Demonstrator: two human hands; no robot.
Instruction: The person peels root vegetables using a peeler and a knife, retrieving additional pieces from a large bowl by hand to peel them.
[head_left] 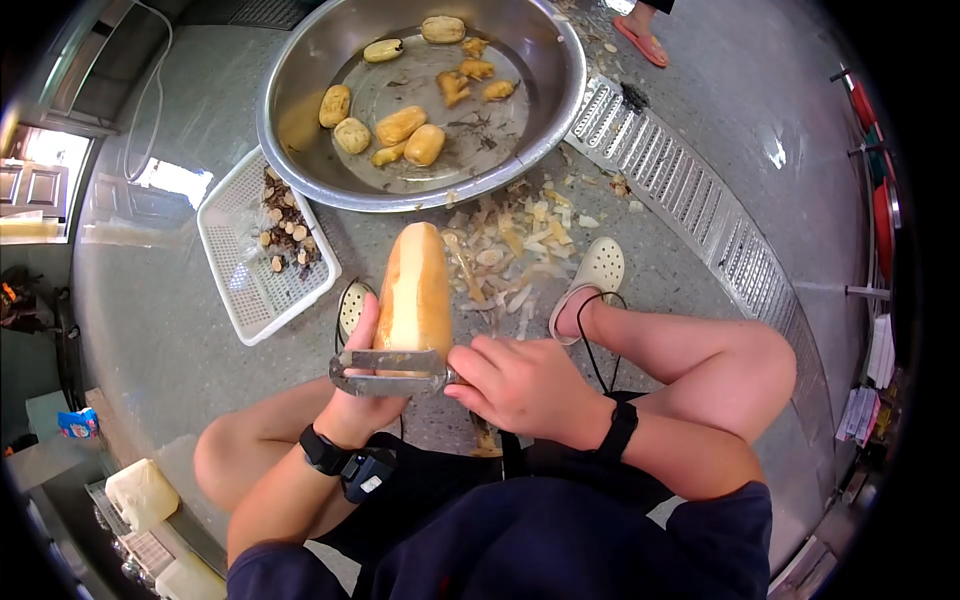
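Note:
My left hand (362,405) is wrapped round the lower end of a thick, yellowish root vegetable (420,285), which stands nearly upright. A pale peeled strip runs down its middle, with yellow-brown skin at both sides. My right hand (525,385) is closed on the handle of a metal peeler (392,372), and its fingers hide most of that handle. The peeler's wide blade lies across the root near its lower end, close to my left hand.
Ahead stands a large metal basin (420,197) with root pieces in shallow water. A white basket (235,250) holds small dark-skinned slices. Peelings (525,245) litter the floor near my shoes. A metal drain grate (690,190) curves along the right. Another person's sandalled foot (645,38) is beyond.

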